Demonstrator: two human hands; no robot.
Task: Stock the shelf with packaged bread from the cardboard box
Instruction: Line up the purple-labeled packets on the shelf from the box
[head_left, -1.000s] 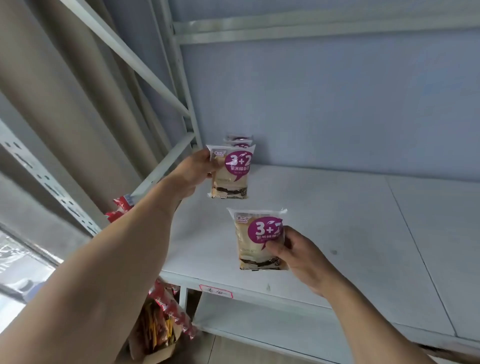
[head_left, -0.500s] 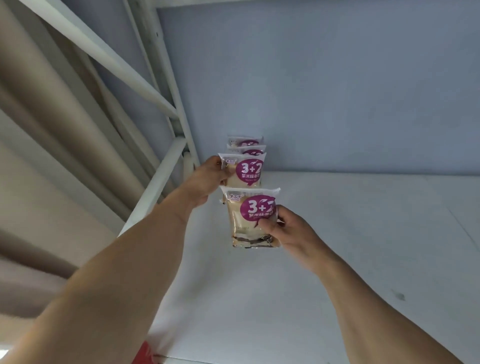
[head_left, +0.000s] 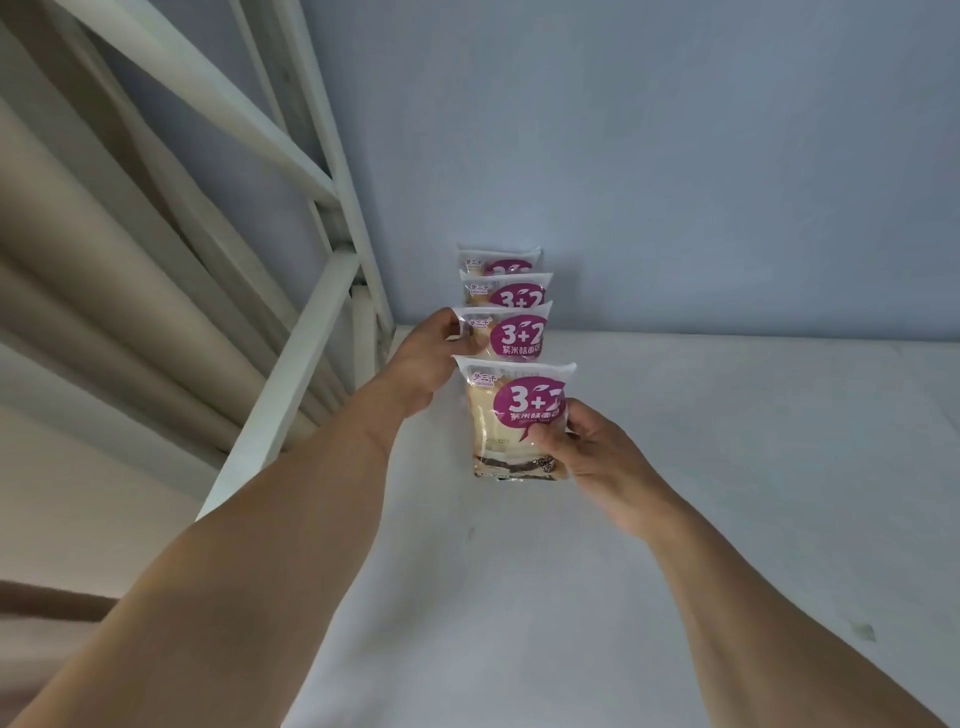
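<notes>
Now both hands have carried their packets in to the back-left corner of the shelf (head_left: 727, 467), where a second ago they were held apart and further out. That closes the gap: four packets stand upright in one file running from the blue wall toward the camera, at the centre of the frame.

The left hand (head_left: 421, 364) has its grip pinched on the left edge of the third packet (head_left: 511, 335), just in front of the two rear packets (head_left: 506, 280) already standing against the wall. The right hand (head_left: 587, 447) holds the front packet (head_left: 511, 421), thumb across the lower part of its face and fingers curled round the right side; whether the packet's base touches the shelf I cannot tell for certain, though it looks close to resting.

By my reading, both are about set, and release is the next step. The cardboard box is out of sight.
</notes>
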